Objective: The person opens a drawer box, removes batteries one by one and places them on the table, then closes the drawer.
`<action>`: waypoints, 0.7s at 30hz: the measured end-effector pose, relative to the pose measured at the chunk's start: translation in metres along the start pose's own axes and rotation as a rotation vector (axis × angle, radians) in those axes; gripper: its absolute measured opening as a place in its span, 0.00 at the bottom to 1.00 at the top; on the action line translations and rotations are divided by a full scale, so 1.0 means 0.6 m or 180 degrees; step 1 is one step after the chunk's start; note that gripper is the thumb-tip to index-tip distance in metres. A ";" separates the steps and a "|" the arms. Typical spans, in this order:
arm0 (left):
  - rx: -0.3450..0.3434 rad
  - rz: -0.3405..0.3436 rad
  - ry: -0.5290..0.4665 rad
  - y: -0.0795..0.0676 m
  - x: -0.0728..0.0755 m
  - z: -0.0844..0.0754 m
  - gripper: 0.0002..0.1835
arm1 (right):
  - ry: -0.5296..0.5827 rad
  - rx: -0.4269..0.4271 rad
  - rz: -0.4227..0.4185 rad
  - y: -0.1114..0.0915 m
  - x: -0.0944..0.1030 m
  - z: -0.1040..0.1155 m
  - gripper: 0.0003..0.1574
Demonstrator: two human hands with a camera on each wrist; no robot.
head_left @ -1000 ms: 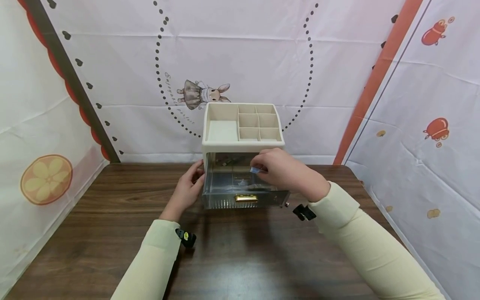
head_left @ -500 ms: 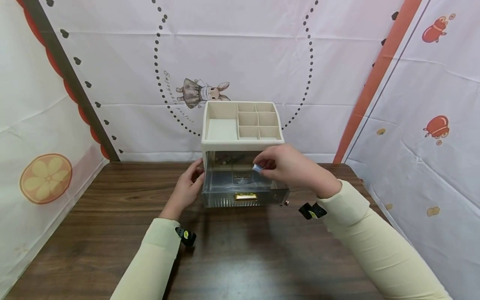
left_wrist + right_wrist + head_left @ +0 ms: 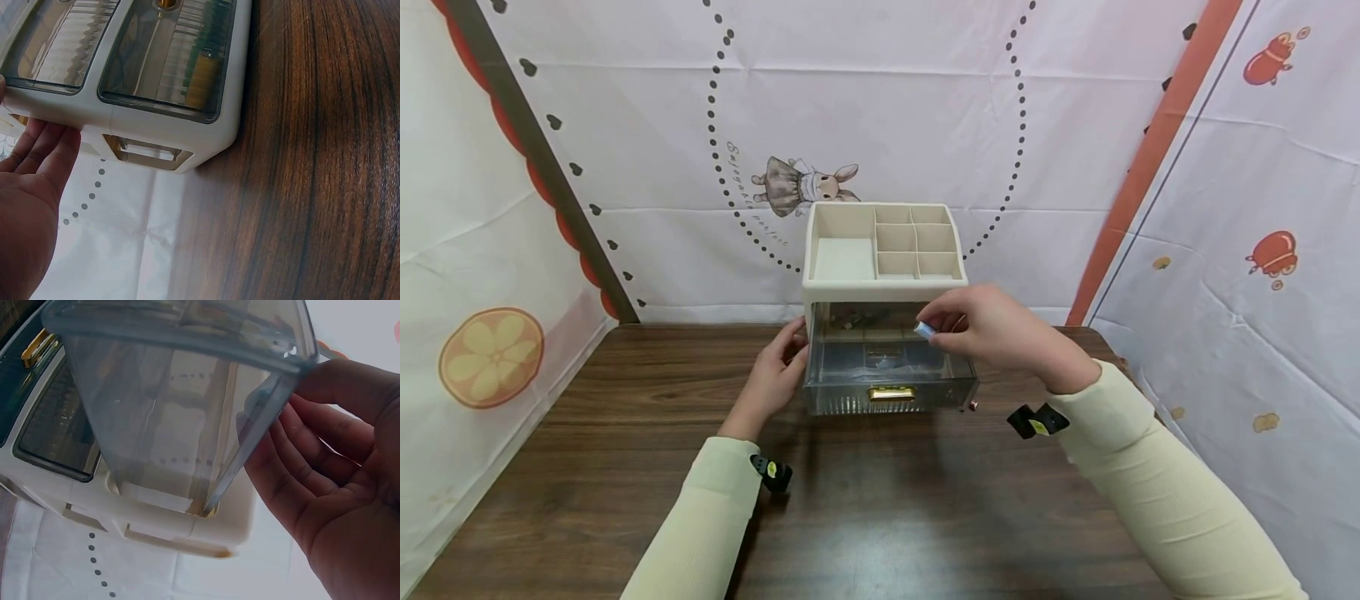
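A cream desktop organizer (image 3: 886, 290) has its clear upper drawer (image 3: 842, 398) pulled out. Over the drawer's right part, my right hand (image 3: 1000, 337) pinches a small blue-and-white block (image 3: 926, 330) between thumb and fingers; its exact kind I cannot tell. In the right wrist view, that hand (image 3: 331, 456) is at the clear drawer wall (image 3: 253, 437), and the block shows only as a blurred blue patch. My left hand (image 3: 771, 375) rests on the organizer's left side, its fingers (image 3: 59, 153) laid straight against the cream side by a slot.
Small dark items (image 3: 853, 320) lie in the pulled-out drawer, which has a gold handle (image 3: 892, 394). Through a lower drawer front, a yellow thing (image 3: 203, 81) shows. A small reddish shiny thing (image 3: 973, 406) is by the drawer's right corner. Behind the brown table (image 3: 880, 508) hangs a printed cloth (image 3: 880, 125).
My right hand has moved right and slightly up with the blue-and-white block, which now shows more fully. My left hand, the organizer and its drawer have stayed in place.
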State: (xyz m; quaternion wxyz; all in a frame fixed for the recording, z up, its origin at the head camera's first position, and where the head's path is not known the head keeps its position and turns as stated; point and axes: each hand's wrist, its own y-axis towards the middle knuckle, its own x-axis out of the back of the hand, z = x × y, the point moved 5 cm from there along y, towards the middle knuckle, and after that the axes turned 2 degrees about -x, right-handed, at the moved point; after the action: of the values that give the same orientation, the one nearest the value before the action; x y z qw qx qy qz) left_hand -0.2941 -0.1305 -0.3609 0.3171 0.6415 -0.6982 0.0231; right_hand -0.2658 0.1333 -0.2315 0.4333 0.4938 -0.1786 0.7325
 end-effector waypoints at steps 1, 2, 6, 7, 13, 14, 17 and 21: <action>-0.0003 -0.0001 -0.0016 0.000 0.000 0.000 0.26 | 0.0010 -0.0007 -0.0009 -0.001 0.001 -0.001 0.15; -0.0004 0.0000 -0.0025 0.001 0.000 -0.001 0.25 | 0.0031 -0.0016 -0.0013 -0.002 0.002 -0.003 0.15; -0.0009 0.0006 -0.0029 0.000 0.000 -0.001 0.25 | 0.0161 -0.0032 -0.0017 -0.005 0.005 -0.011 0.15; -0.0011 0.0006 -0.0021 0.000 0.000 -0.001 0.25 | 0.0203 -0.0044 -0.0019 -0.006 0.006 -0.014 0.15; -0.0008 -0.0004 -0.0015 0.001 0.001 -0.001 0.25 | 0.0364 -0.0157 -0.0040 -0.013 0.014 -0.028 0.16; -0.0005 -0.0007 -0.0013 0.000 0.001 -0.002 0.25 | 0.0372 -0.0179 -0.0043 -0.014 0.015 -0.030 0.16; -0.0003 -0.0004 -0.0012 0.000 0.001 -0.003 0.25 | 0.0418 -0.0221 -0.0050 -0.018 0.017 -0.036 0.15; 0.0003 -0.0004 -0.0011 -0.001 0.001 -0.003 0.25 | 0.0492 -0.0248 -0.0078 -0.023 0.020 -0.044 0.15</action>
State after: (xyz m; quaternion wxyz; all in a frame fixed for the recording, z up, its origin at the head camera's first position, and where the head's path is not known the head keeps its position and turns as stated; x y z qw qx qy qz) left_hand -0.2931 -0.1302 -0.3593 0.3156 0.6420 -0.6983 0.0221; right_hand -0.2712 0.1648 -0.2353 0.4736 0.4206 -0.1669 0.7556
